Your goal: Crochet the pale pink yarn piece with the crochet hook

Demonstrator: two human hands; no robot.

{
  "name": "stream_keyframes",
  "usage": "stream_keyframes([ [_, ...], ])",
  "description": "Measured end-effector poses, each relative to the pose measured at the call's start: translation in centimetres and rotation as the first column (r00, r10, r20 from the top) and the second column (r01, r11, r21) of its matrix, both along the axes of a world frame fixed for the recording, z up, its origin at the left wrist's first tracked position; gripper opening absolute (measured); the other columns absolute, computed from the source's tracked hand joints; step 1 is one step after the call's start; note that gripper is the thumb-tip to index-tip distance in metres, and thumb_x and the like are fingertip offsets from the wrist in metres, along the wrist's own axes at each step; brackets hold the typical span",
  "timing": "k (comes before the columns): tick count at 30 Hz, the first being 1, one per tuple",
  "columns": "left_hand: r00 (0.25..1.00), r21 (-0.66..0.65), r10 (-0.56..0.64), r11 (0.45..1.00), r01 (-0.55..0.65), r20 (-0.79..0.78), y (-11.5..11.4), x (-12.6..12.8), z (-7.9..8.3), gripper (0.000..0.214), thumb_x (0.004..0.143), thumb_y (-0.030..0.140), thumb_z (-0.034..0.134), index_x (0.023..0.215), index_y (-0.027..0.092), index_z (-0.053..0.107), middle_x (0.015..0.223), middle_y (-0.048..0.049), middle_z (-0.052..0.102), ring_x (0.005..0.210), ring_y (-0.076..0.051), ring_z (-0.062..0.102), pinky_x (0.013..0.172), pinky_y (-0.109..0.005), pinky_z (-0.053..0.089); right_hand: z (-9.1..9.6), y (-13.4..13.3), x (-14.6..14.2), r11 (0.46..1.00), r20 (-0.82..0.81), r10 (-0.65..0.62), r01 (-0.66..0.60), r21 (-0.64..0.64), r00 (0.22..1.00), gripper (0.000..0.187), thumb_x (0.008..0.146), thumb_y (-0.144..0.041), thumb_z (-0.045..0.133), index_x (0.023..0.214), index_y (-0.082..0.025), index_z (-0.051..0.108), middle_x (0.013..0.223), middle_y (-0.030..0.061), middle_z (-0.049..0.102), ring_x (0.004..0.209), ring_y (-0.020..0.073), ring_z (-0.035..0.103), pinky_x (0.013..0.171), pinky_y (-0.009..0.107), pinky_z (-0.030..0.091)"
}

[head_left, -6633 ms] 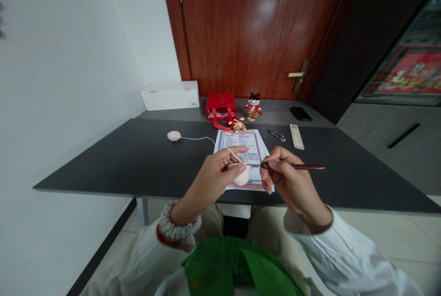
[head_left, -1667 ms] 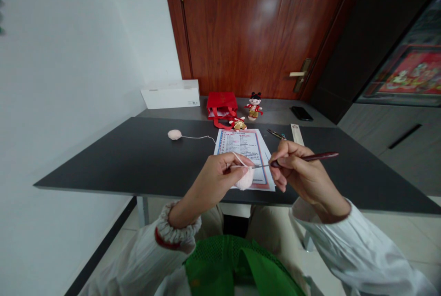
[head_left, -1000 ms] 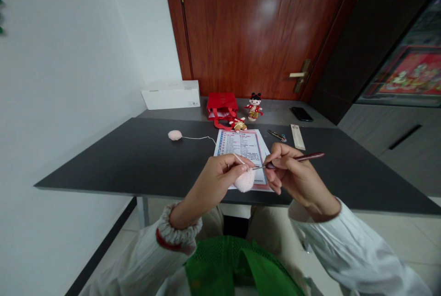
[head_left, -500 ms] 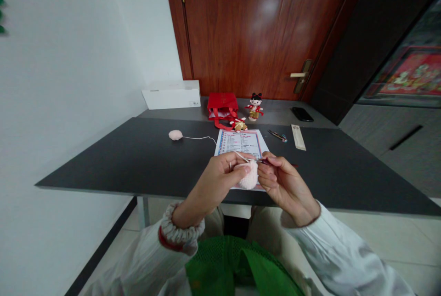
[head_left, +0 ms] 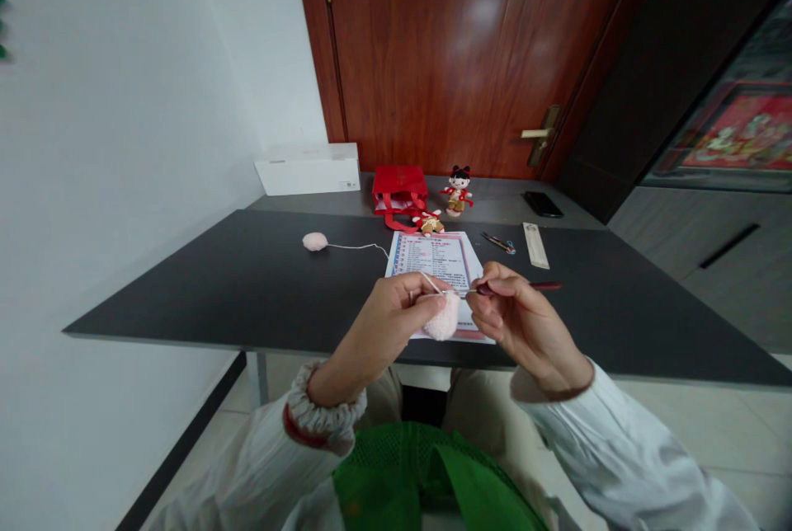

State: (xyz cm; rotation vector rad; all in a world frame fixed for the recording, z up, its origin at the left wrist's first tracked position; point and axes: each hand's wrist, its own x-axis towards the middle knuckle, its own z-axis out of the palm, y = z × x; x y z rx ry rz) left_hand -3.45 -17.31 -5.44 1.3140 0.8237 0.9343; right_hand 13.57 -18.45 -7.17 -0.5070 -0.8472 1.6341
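Observation:
My left hand point(head_left: 391, 318) pinches a small pink crocheted piece point(head_left: 443, 319) above the near edge of the dark table point(head_left: 216, 284), with pale yarn looped over its fingers. My right hand point(head_left: 517, 318) grips a dark red crochet hook point(head_left: 525, 287), whose metal tip points left into the piece. The yarn strand runs back across the table to a small pink yarn ball point(head_left: 315, 241). A printed pattern sheet point(head_left: 436, 260) lies flat under and beyond my hands.
At the table's far side stand a white box point(head_left: 308, 169), a red gift bag point(head_left: 399, 187), a small doll point(head_left: 456, 189) and a smaller figure point(head_left: 426, 223). A black phone point(head_left: 542, 204), a ruler point(head_left: 535, 245) and small tools point(head_left: 498, 243) lie right of the sheet. A wooden door point(head_left: 458, 53) is behind.
My right hand has drawn the hook back to the right after pushing close to the piece half a second ago, so more of the handle shows. My left hand keeps its hold.

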Motion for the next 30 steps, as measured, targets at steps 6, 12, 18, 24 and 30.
stream_keyframes([
  [6,1.0,0.011,0.0,1.0,0.0,-0.016,0.1,-0.06,-0.23,0.016,0.072,0.023,0.065,0.084,0.013,0.066,0.066,0.0011,0.06,0.059,-0.009,0.051,0.056,-0.022,0.038,0.37,-0.06,0.23,0.998,0.088,-0.049,0.045,0.044,0.995,0.009,0.074,-0.014,0.057,0.067,-0.019,0.053,0.049,-0.0024,0.059,0.035,0.0069,0.042,0.033,0.016,0.036],
  [12,1.0,0.048,0.002,0.999,-0.001,-0.015,0.11,-0.23,-0.53,0.014,0.074,0.023,0.063,0.082,0.013,0.067,0.073,-0.0003,0.062,0.063,-0.009,0.052,0.058,-0.022,0.039,0.26,-0.01,0.36,0.998,0.086,-0.044,0.041,0.042,0.995,0.008,0.074,-0.013,0.055,0.067,-0.019,0.054,0.049,-0.0017,0.061,0.035,0.0071,0.043,0.033,0.016,0.038],
  [18,0.999,0.047,-0.046,0.998,0.046,0.009,0.06,-0.27,-0.54,0.016,0.075,0.022,0.063,0.088,0.013,0.066,0.071,0.0004,0.061,0.062,-0.009,0.053,0.059,-0.021,0.04,0.17,0.12,0.22,0.999,0.072,-0.036,0.034,0.035,0.997,0.008,0.074,-0.015,0.056,0.067,-0.018,0.054,0.048,-0.002,0.06,0.034,0.0066,0.043,0.032,0.015,0.038],
  [24,0.999,0.079,-0.023,0.996,0.027,-0.039,0.25,-0.73,-0.58,0.016,0.076,0.023,0.062,0.088,0.013,0.065,0.07,0.0,0.061,0.061,-0.01,0.053,0.058,-0.022,0.04,0.26,0.07,0.6,0.987,0.139,-0.096,0.077,0.141,0.986,0.009,0.075,-0.012,0.056,0.068,-0.018,0.055,0.05,-0.0016,0.062,0.035,0.0077,0.047,0.034,0.016,0.041],
  [30,0.999,0.103,0.002,0.995,0.001,-0.032,0.31,-0.81,-0.55,0.013,0.075,0.021,0.063,0.084,0.012,0.066,0.073,-0.0012,0.063,0.063,-0.009,0.054,0.058,-0.021,0.04,0.73,-0.05,0.82,0.977,0.224,-0.138,0.095,0.191,0.965,0.01,0.077,-0.013,0.058,0.068,-0.018,0.057,0.052,-0.001,0.064,0.034,0.0081,0.05,0.033,0.017,0.043],
])
